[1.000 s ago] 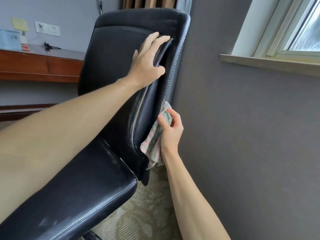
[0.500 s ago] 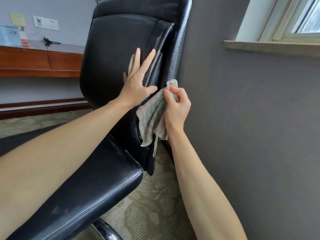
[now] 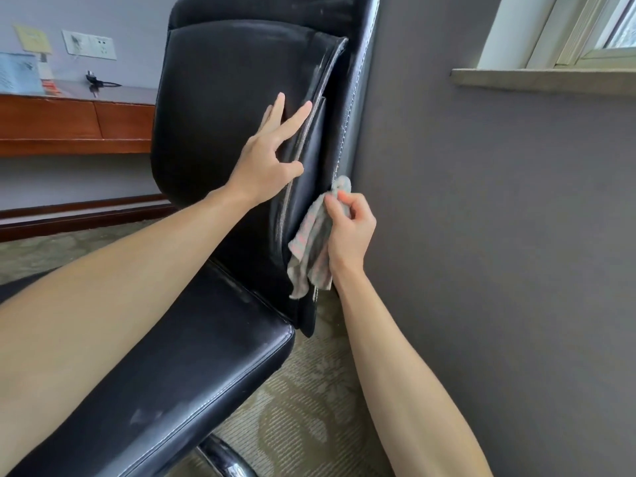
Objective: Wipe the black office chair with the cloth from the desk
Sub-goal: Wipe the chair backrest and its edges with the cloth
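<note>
The black office chair (image 3: 220, 108) fills the middle of the view, its backrest upright and its seat running toward me. My left hand (image 3: 266, 160) lies flat with straight fingers on the front pad of the backrest, thumb at the pad's right edge. My right hand (image 3: 349, 232) pinches a pale pink-and-green checked cloth (image 3: 309, 249) against the right side edge of the backrest, low down near the seat joint. The cloth hangs loose below my fingers.
A grey wall (image 3: 499, 235) stands just right of the chair, with a window sill (image 3: 543, 80) above. A wooden desk (image 3: 69, 122) runs along the far left wall under a socket plate (image 3: 89, 44). Patterned carpet (image 3: 303, 418) and the chair's chrome base (image 3: 223, 459) lie below.
My left hand slid down the backrest pad from near its top to its middle. My right hand rose with the cloth along the side edge, then came back down a little.
</note>
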Demonstrator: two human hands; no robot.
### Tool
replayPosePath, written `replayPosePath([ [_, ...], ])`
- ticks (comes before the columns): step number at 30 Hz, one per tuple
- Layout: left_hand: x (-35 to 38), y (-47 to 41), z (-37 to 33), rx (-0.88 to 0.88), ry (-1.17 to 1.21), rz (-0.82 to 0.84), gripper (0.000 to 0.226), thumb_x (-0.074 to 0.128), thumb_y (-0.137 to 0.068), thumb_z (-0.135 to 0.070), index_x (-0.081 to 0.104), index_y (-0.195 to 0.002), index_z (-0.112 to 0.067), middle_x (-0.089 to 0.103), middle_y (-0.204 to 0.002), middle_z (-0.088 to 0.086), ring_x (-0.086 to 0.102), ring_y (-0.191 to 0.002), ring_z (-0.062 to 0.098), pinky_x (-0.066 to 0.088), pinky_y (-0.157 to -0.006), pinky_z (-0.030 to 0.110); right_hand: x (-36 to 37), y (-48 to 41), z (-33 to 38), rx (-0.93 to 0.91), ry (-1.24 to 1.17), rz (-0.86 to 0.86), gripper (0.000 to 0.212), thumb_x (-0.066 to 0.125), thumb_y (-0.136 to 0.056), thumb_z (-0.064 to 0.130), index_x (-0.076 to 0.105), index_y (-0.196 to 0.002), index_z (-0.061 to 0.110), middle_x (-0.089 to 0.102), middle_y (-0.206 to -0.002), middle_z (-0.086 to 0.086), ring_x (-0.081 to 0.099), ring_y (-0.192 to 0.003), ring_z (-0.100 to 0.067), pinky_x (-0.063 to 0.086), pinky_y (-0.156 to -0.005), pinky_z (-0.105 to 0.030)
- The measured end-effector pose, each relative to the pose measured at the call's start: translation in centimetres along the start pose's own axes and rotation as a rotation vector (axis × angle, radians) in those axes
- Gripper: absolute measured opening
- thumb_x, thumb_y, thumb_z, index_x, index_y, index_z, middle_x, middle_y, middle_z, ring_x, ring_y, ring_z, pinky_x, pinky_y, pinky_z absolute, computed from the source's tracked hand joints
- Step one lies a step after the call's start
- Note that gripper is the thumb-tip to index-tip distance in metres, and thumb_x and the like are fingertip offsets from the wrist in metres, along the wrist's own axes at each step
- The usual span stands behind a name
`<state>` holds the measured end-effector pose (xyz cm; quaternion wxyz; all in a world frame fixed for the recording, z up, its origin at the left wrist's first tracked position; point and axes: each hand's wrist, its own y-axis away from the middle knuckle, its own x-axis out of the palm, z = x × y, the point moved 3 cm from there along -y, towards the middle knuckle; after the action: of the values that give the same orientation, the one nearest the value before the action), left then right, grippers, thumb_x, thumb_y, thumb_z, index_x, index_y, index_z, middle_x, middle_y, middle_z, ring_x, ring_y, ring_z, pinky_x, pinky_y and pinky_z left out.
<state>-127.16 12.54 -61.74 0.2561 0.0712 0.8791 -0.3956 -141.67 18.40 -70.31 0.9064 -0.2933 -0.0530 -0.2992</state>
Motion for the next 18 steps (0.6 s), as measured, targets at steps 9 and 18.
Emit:
replayPosePath([
  [9, 0.2, 0.0, -0.7, -0.024, 0.031, -0.024, 0.086, 0.059, -0.077, -0.006, 0.032, -0.145, -0.049, 0.01, -0.162, -0.006, 0.011, -0.149, 0.02, 0.026, -0.116, 0.049, -0.3, -0.4, -1.4, -0.007, 0.067, -0.044, 0.023, 0.07, -0.083, 0.015, 0.054, -0.066, 0.009, 0.048, -0.065, 0.01, 0.042, -0.065, -0.004, 0.038, -0.064, -0.024],
  [18, -0.1, 0.4, -1.0, -0.031, 0.038, -0.019, 0.085, 0.059, -0.076, -0.005, 0.033, -0.145, -0.047, 0.013, -0.162, -0.006, 0.014, -0.148, 0.02, 0.022, -0.118, 0.045, -1.1, 1.5, -1.4, 0.043, 0.03, -0.02, 0.022, 0.069, -0.083, 0.009, 0.056, -0.065, 0.008, 0.047, -0.065, 0.005, 0.043, -0.064, -0.003, 0.037, -0.062, -0.018],
])
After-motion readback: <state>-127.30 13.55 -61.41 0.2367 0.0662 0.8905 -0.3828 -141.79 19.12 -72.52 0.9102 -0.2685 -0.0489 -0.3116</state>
